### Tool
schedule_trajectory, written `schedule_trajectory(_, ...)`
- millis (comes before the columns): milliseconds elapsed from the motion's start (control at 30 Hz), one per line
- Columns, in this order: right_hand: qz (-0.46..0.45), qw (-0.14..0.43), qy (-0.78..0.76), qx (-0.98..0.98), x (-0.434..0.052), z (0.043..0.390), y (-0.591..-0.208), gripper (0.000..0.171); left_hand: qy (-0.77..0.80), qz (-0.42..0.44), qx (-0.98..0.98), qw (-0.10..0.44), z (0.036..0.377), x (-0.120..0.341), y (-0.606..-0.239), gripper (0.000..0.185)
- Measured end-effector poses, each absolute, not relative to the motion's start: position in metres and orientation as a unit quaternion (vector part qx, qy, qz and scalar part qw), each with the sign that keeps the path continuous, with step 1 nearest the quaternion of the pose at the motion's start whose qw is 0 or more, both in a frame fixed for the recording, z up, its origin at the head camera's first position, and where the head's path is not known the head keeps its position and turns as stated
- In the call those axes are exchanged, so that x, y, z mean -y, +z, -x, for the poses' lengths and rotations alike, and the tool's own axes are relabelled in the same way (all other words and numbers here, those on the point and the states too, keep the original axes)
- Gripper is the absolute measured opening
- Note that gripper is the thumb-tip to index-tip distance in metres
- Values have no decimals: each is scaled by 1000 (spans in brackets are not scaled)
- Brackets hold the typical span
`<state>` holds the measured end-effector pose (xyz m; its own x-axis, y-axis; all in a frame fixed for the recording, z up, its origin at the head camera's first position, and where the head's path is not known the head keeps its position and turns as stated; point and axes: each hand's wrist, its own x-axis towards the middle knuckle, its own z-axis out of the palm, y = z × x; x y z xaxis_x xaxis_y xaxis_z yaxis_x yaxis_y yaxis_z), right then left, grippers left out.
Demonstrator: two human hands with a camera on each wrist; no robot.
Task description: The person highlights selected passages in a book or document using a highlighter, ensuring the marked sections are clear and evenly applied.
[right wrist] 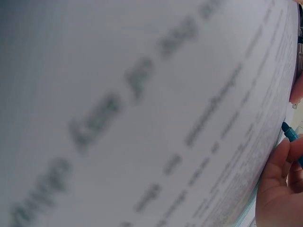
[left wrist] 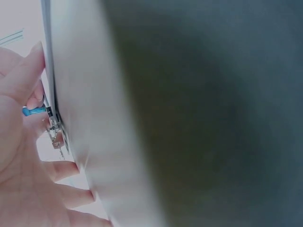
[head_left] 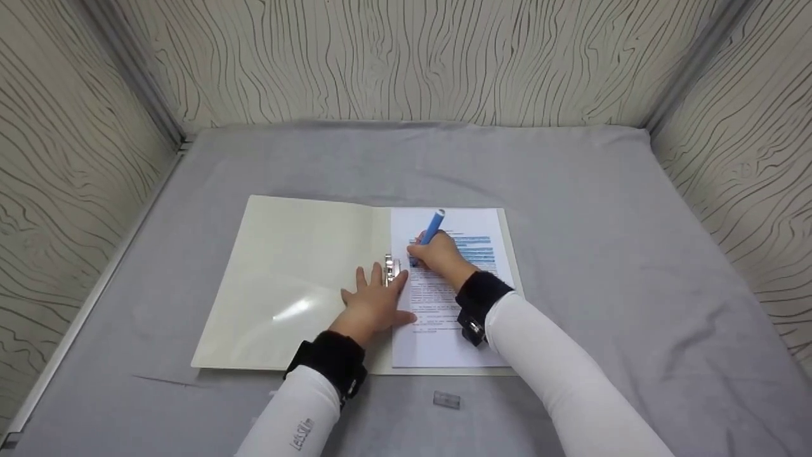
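Note:
An open cream folder (head_left: 292, 279) lies on the grey cloth with a printed sheet (head_left: 444, 330) on its right half; several lines near the top are marked blue. My right hand (head_left: 438, 254) grips a blue highlighter (head_left: 432, 228), its tip (right wrist: 289, 130) down on the sheet's left side. My left hand (head_left: 374, 298) lies flat with fingers spread on the folder, by the metal clip (head_left: 389, 268) at the spine. The left wrist view shows those fingers (left wrist: 28, 75) beside the clip (left wrist: 56, 135). The right wrist view is mostly blurred print (right wrist: 142, 123).
A small clear pen cap (head_left: 446, 399) lies on the grey cloth (head_left: 634, 266) in front of the folder. Patterned walls (head_left: 406, 57) close in the surface at the back and on both sides.

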<state>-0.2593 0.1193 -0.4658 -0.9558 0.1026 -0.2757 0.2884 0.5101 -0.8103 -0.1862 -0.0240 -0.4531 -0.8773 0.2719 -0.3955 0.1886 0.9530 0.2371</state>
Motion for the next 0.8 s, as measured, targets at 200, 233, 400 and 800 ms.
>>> schedule_trajectory(200,-114,98,-484,-862,-121,258,-466,16,96,-119,-964,216,185,24,-453,82)
schedule_trajectory(233,-114,97,-483,-863,-122,258,-465,16,95,-120,-964,216,185,24,-453,82)
schedule_trajectory(400,-118,97,-481,-864,-123,258,-466,17,97,-119,-965,213,185,24,-453,82)
schedule_trajectory(800,-124,103,-487,-858,-128,257,-465,17,109,-116,-964,211,183,24,-450,82)
